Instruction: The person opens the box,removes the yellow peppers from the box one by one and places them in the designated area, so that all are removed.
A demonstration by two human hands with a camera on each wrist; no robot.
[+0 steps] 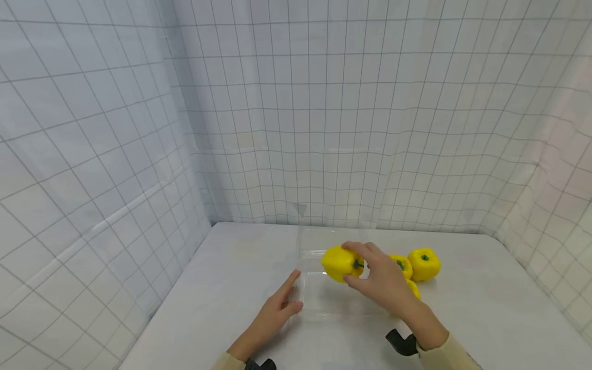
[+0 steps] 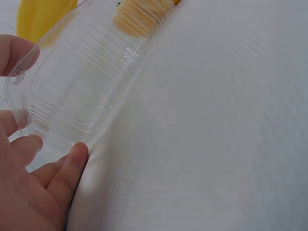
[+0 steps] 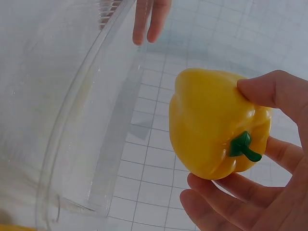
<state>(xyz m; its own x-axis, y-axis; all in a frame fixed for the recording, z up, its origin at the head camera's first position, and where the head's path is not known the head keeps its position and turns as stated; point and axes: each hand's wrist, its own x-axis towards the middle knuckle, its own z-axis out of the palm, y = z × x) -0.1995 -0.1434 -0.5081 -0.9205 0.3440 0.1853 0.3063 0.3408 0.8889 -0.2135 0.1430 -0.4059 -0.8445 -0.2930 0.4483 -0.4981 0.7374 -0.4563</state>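
My right hand (image 1: 383,280) grips a yellow bell pepper (image 1: 338,263) with a green stem, thumb on one side and fingers on the other. That pepper is over a clear plastic container (image 1: 314,310); in the right wrist view it hangs beyond the container's rim (image 3: 72,101). My left hand (image 1: 273,313) rests at the container's left side, fingers fairly straight and thumb spread. In the left wrist view, its fingertips (image 2: 79,153) touch the clear wall low down, near the table, while the thumb (image 2: 21,53) lies by the rim.
Several more yellow peppers sit right of the container: one whole pepper (image 1: 424,264) and others partly hidden behind my right hand. The white table (image 1: 472,308) is bordered by a gridded white curtain (image 1: 296,128) at the back and sides.
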